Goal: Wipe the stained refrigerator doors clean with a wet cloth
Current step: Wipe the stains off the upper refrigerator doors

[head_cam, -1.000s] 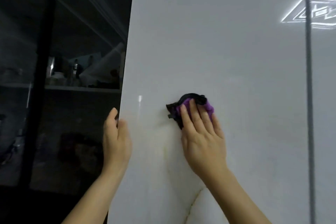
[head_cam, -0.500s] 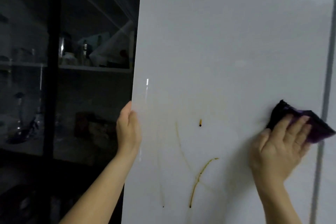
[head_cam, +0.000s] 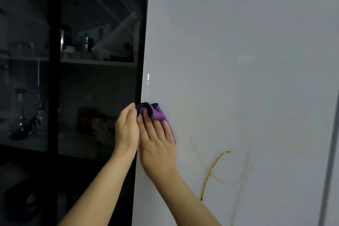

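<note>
The white refrigerator door (head_cam: 238, 51) fills the right of the head view. A brown-orange curved stain (head_cam: 211, 169) runs down its lower part, with fainter yellowish streaks (head_cam: 242, 174) beside it. My right hand (head_cam: 156, 143) presses a purple cloth with a black edge (head_cam: 159, 114) flat against the door near its left edge, left of the stain. My left hand (head_cam: 126, 130) grips the door's left edge, touching my right hand and the cloth's black edge.
A dark glass-fronted cabinet (head_cam: 73, 79) stands to the left, with shelves holding glassware and jars. A vertical seam (head_cam: 330, 152) at the far right separates this door from the neighbouring one. A ceiling light reflects at the top right.
My right hand swept the cloth from the door's right side, near the seam, back to the left edge next to my left hand. A small dark spot above the stain is gone.
</note>
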